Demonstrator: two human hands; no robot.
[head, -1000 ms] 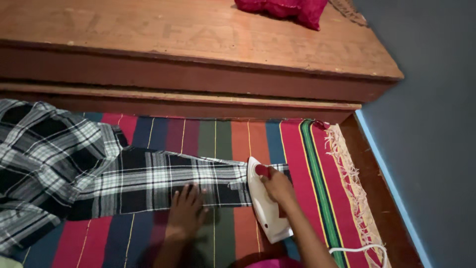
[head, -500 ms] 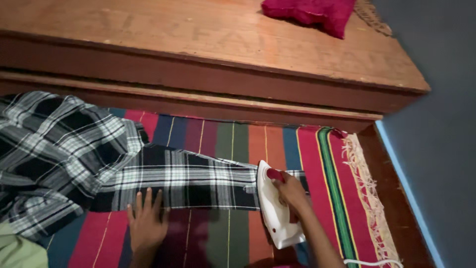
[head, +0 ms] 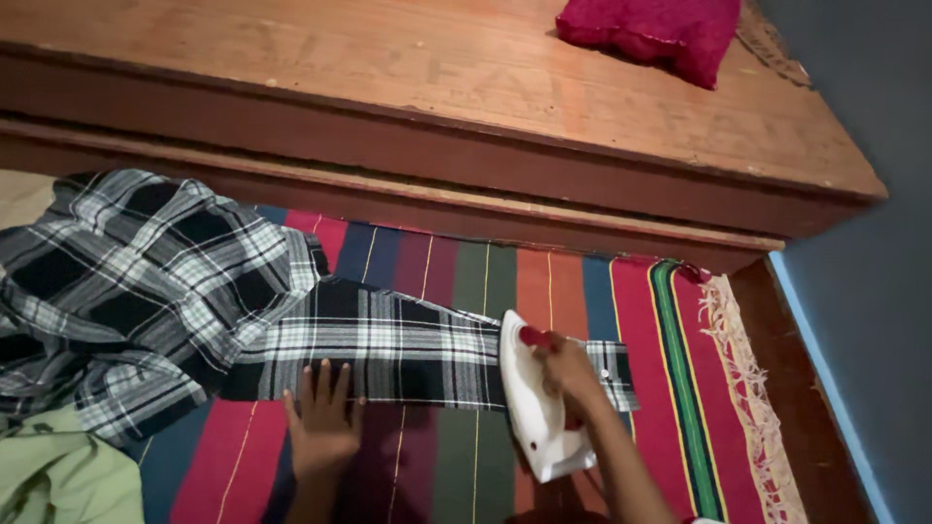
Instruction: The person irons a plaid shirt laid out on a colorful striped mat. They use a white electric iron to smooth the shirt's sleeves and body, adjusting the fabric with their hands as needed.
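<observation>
Right hand (head: 571, 374) clenched round the red handle of the white electric iron (head: 536, 400); soleplate down on the cuff end of the sleeve. Left hand (head: 323, 419) grasps nothing: palm flat, fingers spread, fingertips resting on the near edge of the sleeve and pinning it to the mat.

Nearest the camera, bottom left: a crumpled pale green cloth (head: 58, 475), touching the shirt's lower edge.

Middle ground: black-and-white checked cotton shirt (head: 175, 291), body bunched in folds at left, one sleeve drawn out straight to the right across the striped woven floor mat (head: 670, 388) in red, green, blue and orange bands. Iron sits across the sleeve just short of the cuff; cuff with its small button shows to the right of the hand. Mat's cream fringe runs along the right edge.

Farther off: low brown wooden platform (head: 437, 107), its stepped edge just beyond the mat. On its far right corner, a crumpled magenta cloth (head: 660, 34). Grey wall with blue skirting at right.

Judgement: step in hand is pressing the sleeve, iron at the cuff end. Next stroke would call for the flat hand to keep the fabric taut and stay well clear of the soleplate.
</observation>
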